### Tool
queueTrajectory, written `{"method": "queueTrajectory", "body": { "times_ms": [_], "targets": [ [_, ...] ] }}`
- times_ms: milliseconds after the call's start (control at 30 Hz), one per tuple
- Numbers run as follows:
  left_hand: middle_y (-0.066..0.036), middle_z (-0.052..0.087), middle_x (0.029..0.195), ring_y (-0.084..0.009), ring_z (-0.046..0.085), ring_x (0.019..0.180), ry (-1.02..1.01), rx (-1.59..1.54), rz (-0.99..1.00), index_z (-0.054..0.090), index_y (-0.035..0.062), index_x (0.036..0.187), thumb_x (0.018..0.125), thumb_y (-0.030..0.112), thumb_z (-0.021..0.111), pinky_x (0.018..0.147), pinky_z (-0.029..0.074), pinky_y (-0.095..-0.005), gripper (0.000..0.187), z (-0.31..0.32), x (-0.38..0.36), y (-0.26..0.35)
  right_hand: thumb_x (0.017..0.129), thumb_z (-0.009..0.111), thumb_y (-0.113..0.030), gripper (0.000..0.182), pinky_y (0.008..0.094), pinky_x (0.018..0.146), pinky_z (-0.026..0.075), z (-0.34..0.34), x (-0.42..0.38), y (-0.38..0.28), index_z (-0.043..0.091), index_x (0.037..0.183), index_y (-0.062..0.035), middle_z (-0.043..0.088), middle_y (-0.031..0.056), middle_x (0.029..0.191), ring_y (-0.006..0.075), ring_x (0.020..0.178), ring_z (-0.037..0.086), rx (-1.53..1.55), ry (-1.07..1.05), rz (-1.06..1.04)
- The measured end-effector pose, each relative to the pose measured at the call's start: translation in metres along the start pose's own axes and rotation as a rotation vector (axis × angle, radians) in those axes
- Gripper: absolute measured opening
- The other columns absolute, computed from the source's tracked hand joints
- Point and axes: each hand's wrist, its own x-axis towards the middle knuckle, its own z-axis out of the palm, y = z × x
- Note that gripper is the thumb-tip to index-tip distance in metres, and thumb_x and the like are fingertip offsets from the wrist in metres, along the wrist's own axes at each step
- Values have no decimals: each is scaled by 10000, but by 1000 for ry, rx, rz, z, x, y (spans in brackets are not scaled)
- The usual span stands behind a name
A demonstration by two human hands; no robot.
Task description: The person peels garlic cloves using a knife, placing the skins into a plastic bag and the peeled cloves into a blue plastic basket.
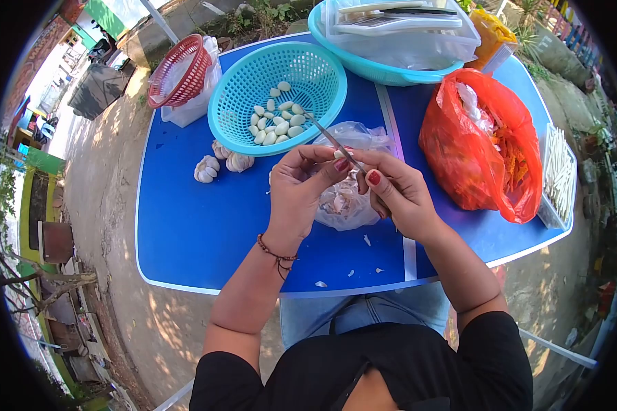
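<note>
My left hand (299,183) pinches a small white garlic clove (343,155) between thumb and fingers. In my right hand (397,188) is a knife (328,135), its blade pointing up and left across the clove. Below both hands lies a clear plastic bag (349,214) with garlic skins in it. Several peeled cloves (279,123) rest in the turquoise basket (243,82) beyond my left hand. Whole garlic bulbs (206,169) sit on the table in front of that basket.
The blue table (192,233) carries a red plastic bag (452,164) at right, beside a box of white sticks (559,171). At the back stand a turquoise basin (377,72) with plastic containers and a red basket (193,72). Skin scraps lie near the front edge.
</note>
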Motion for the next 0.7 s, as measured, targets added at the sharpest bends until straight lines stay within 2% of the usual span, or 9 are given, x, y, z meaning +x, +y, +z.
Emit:
{"method": "queueTrajectory", "body": {
  "times_ms": [200,400,500,700],
  "targets": [
    [-112,662,954,-194,668,891,43,-25,-64,598,6,994,853,9,652,788,564,-276,151,3,0,2,997,462,-202,331,194,473,306,-2,0,2,538,1290,-69,427,-51,614,21,516,361,-7,30,-30],
    [-115,659,955,-186,667,879,34,-13,-41,596,-3,994,854,16,653,784,566,-279,152,4,0,3,981,493,-223,349,187,496,351,-3,0,-1,523,1289,-62,508,-18,735,29,563,429,41,20,-30],
    [-119,660,956,-176,666,868,20,-29,-14,620,-20,976,827,27,698,781,570,-298,175,0,0,0,970,511,-228,361,187,521,378,-3,0,-6,514,1292,-65,548,-1,814,31,603,466,-37,-22,-19],
    [-116,660,946,-177,668,861,13,-16,-12,613,-22,979,833,20,688,778,571,-295,169,1,1,2,967,503,-152,299,197,572,396,-2,0,-8,559,1241,-45,603,21,862,28,658,484,-89,9,-15]
  ]
}}
